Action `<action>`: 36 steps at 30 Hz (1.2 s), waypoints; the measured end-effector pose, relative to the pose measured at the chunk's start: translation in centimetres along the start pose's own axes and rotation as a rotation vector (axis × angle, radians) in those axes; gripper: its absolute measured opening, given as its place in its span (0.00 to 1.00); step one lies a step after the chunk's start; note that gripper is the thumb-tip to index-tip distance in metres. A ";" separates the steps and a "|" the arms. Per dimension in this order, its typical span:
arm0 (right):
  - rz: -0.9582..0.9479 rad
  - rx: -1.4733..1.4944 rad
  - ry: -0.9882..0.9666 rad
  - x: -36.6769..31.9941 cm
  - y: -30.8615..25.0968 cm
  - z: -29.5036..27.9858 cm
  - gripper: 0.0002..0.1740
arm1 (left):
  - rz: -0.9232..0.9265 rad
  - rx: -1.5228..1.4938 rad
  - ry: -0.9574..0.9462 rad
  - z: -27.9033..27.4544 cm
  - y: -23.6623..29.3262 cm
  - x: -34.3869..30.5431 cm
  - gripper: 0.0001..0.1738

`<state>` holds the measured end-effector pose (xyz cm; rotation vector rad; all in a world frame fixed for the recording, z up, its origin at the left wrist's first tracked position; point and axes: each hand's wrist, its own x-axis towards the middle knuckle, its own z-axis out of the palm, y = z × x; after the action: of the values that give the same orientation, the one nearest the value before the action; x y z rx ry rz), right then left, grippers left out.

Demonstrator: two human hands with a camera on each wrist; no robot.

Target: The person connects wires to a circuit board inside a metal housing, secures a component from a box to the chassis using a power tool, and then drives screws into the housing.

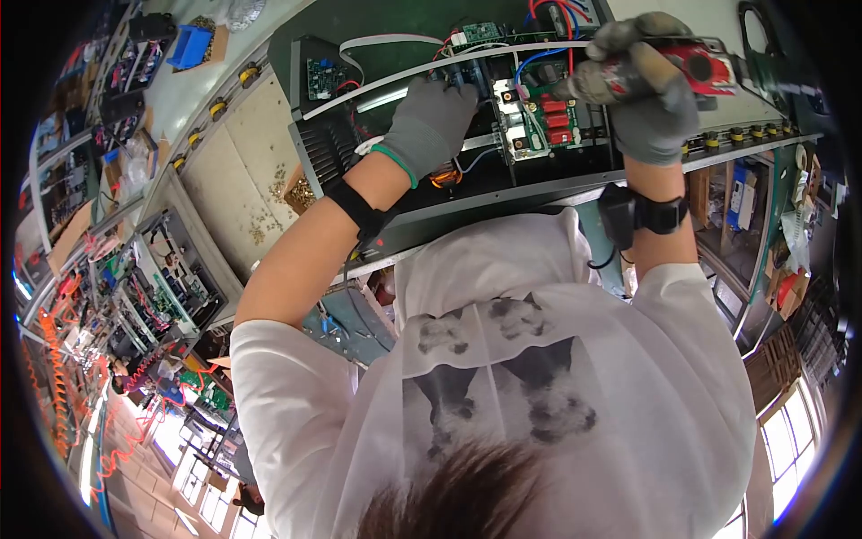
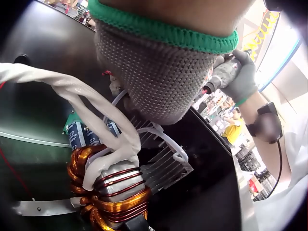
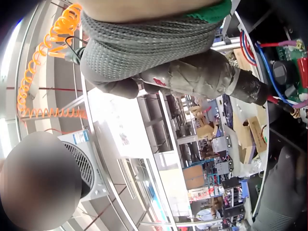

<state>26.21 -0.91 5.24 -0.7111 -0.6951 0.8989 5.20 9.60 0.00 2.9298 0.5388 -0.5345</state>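
Note:
My gloved right hand [image 1: 660,99] grips a red and grey power screwdriver [image 1: 709,70], its nose wrapped in tape. In the right wrist view the dark tip of the power screwdriver [image 3: 250,89] points at a green board [image 1: 558,117] with red components, inside an open black metal case [image 1: 530,190]. My gloved left hand [image 1: 431,126] reaches down into the case, left of the board. Its fingertips are hidden among parts, so I cannot tell whether they hold anything. Beside that hand are a copper-wound coil [image 2: 120,204], a finned heat sink [image 2: 168,166] and white sleeved cables [image 2: 115,130].
Red and blue wires [image 1: 561,11] rise at the case's back edge, and a grey ribbon cable [image 1: 386,40] loops over its left part. A roller rail [image 1: 218,110] runs along the bench at left. A blue bin [image 1: 190,47] and loose screws [image 1: 269,202] lie farther left.

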 end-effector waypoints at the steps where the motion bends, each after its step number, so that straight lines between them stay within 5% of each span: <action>1: -0.042 -0.068 -0.014 0.5 0.3 1.4 0.14 | 0.004 0.000 0.006 0.1 -0.1 0.1 0.12; 2: 0.027 -0.052 0.265 0.5 1.0 3.8 0.12 | 0.008 0.007 0.015 0.3 -0.1 0.1 0.12; 4: 0.010 0.038 0.120 1.0 3.0 2.5 0.14 | 0.017 0.012 0.024 0.5 -0.1 0.0 0.12; 10: 0.182 0.018 0.149 0.6 3.4 2.6 0.16 | 0.032 -0.003 0.064 0.5 0.0 -0.1 0.12; 11: 0.193 0.213 0.044 0.6 4.6 2.6 0.16 | 0.029 0.003 0.056 0.4 0.0 -0.2 0.12; 15: 0.143 -0.080 0.107 0.2 4.6 3.0 0.15 | 0.013 0.007 0.032 0.4 0.1 0.0 0.14; 17: -0.014 -0.381 -0.104 0.7 4.9 2.2 0.14 | 0.012 0.012 0.017 0.1 0.2 0.0 0.14; 22: 0.056 -0.280 -0.099 0.5 4.8 3.7 0.15 | 0.011 0.052 -0.110 -0.5 0.4 0.3 0.20; 26: -0.121 -0.422 -0.276 0.6 6.0 4.0 0.21 | 0.031 -0.009 -0.128 0.5 -0.3 0.7 0.23; 30: -0.058 -0.433 -0.188 -0.2 6.6 4.9 0.22 | 0.030 -0.103 0.143 2.7 -1.1 0.9 0.16; 36: 0.004 -0.507 -0.201 0.2 5.0 5.7 0.15 | 0.057 0.041 -0.245 -1.2 -0.1 1.1 0.26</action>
<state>19.64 2.87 4.70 -1.0787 -1.1222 0.8093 6.56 10.22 0.72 2.8488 0.4178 -0.8907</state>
